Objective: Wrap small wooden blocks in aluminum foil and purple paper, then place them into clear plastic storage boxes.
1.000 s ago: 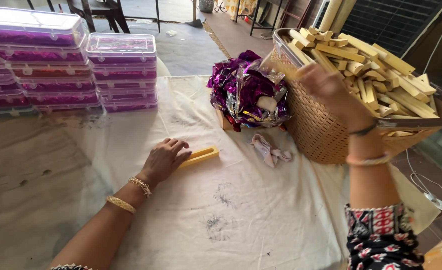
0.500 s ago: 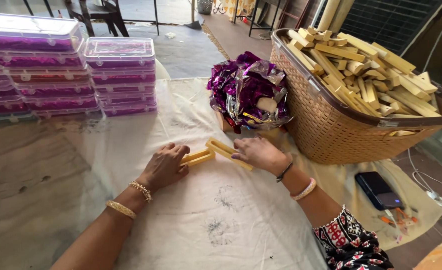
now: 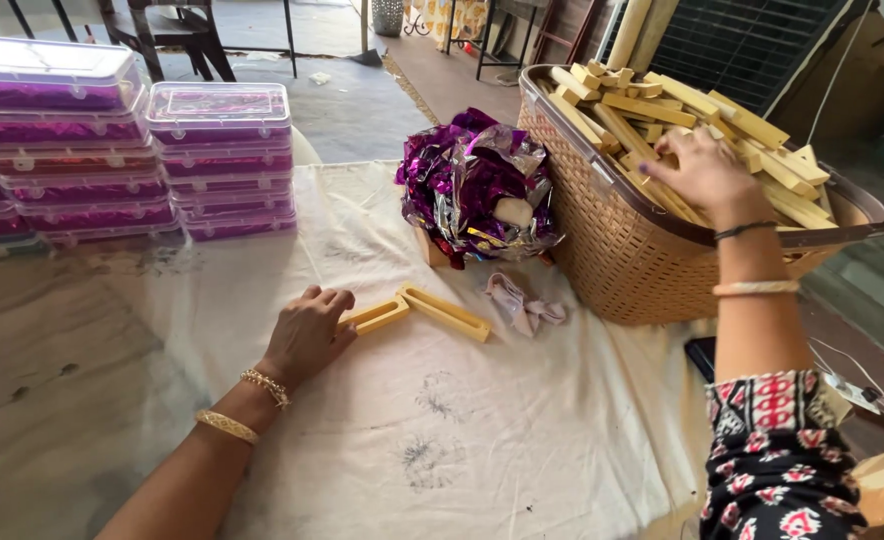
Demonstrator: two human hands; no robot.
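Two yellow grooved wooden pieces lie on the white cloth (image 3: pixel 442 440), meeting in a V. My left hand (image 3: pixel 307 335) rests on the cloth with its fingers on the end of the left piece (image 3: pixel 380 316). The right piece (image 3: pixel 448 312) lies free. My right hand (image 3: pixel 697 165) is up inside the woven tan basket (image 3: pixel 602 240), fingers curled down among the loose yellow wooden sticks (image 3: pixel 652 105). The sticks hide its fingertips, so I cannot tell whether it grips one.
A crumpled heap of purple and silver foil (image 3: pixel 477 185) sits beside the basket. A small pale bow (image 3: pixel 522 305) lies in front of it. Stacks of clear boxes with purple contents (image 3: pixel 217 150) stand at the far left. A dark phone (image 3: pixel 702 355) lies under my right forearm.
My right hand set a second wooden piece against the first, then rose back into the basket. My left hand stayed on the first piece.
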